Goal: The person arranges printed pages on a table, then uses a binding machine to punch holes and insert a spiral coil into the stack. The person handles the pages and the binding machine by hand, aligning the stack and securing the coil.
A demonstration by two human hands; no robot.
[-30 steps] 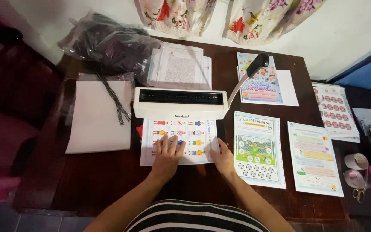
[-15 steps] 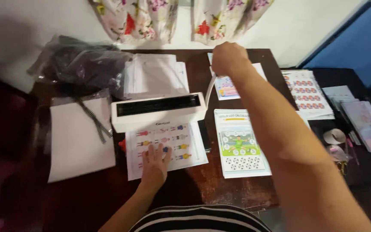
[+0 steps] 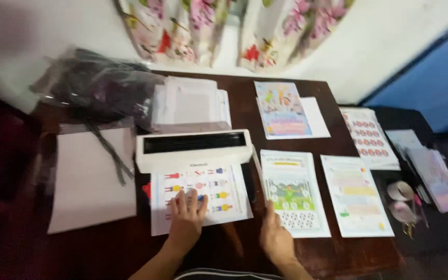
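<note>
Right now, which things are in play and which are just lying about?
In play: left hand flat on picture sheet at white laminator; right hand on green worksheet.
Lying about: dark bag, blank sheet, pouch stack, tape rolls, booklet.

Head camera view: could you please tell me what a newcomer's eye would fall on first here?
Probably the white laminator at the middle of the dark wooden table, with a colourful picture sheet lying in front of it. The left hand lies flat on that sheet, and the right hand rests at the lower edge of the green worksheet beside it. Behind, flowered curtains hang against the wall.
</note>
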